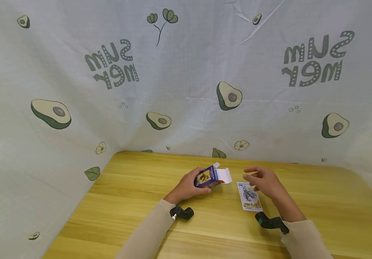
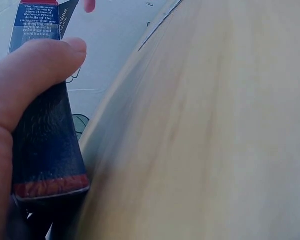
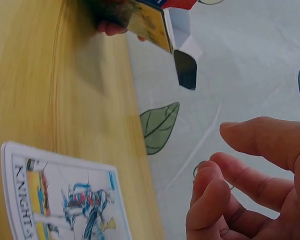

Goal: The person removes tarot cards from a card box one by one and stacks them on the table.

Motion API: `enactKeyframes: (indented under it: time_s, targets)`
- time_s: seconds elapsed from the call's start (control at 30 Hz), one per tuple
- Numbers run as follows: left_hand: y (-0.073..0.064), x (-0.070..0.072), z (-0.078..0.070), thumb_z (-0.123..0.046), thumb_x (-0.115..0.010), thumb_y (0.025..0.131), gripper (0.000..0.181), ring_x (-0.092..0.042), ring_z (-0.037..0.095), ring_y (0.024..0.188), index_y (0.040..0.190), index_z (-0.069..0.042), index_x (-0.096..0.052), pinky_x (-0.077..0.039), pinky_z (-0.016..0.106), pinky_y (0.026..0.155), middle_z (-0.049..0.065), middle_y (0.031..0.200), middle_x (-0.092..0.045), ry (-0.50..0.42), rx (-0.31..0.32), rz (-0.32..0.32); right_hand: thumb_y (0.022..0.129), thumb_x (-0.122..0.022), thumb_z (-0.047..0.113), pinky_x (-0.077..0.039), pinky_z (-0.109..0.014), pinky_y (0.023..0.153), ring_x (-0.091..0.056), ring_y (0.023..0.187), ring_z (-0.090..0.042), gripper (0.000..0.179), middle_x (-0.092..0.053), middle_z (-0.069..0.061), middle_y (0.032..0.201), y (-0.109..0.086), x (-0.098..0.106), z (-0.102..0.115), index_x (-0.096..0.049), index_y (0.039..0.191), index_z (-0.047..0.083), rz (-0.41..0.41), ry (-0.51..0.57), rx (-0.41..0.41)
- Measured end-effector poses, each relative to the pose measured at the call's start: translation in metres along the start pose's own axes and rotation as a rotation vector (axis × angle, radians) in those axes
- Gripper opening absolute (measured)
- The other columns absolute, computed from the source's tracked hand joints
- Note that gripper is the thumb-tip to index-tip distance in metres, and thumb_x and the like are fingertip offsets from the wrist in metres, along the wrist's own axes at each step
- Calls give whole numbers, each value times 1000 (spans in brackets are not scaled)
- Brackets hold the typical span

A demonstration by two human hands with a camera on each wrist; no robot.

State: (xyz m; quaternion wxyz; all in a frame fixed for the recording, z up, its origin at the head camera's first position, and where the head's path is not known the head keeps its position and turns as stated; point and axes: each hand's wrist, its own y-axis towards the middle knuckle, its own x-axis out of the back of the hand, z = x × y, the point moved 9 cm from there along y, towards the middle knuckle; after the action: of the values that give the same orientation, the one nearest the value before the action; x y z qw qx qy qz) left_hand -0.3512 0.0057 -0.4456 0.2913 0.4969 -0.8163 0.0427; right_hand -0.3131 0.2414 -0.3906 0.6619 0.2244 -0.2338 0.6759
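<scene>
In the head view my left hand grips a purple tarot card box, fingers and thumb around its sides. The box tilts above the table with its open white flap toward the right. The left wrist view shows the thumb across the printed narrow side of the box. My right hand hovers at the tarot cards, fingers loosely bent, holding nothing. A knight picture faces up on the top card. How many cards lie beneath is hard to tell.
The wooden table runs under both hands. Behind it and along the left hangs a white cloth printed with avocados and leaves. A black wrist mount sits on the left wrist, another mount on the right.
</scene>
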Motion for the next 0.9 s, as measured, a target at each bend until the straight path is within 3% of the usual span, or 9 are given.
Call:
enactKeyframes:
  time_s: [0.3, 0.9]
  targets:
    - [1, -1, -4, -37, -80, 79, 69, -53, 9, 97, 137, -17, -47, -45, 25, 81, -6, 114, -56, 33, -11, -3, 94, -62, 37, -51, -35, 72, -59, 89, -30, 51, -62, -19, 102, 2, -8, 16, -55, 128, -1, 20, 51, -3]
    - [0, 0, -5, -36, -79, 79, 68, -53, 10, 98, 136, -17, -48, -45, 26, 83, -3, 116, -57, 57, -17, -6, 94, -63, 21, -52, -32, 66, -63, 84, -29, 37, -64, -15, 96, 10, -30, 41, -60, 119, -4, 33, 150, 61]
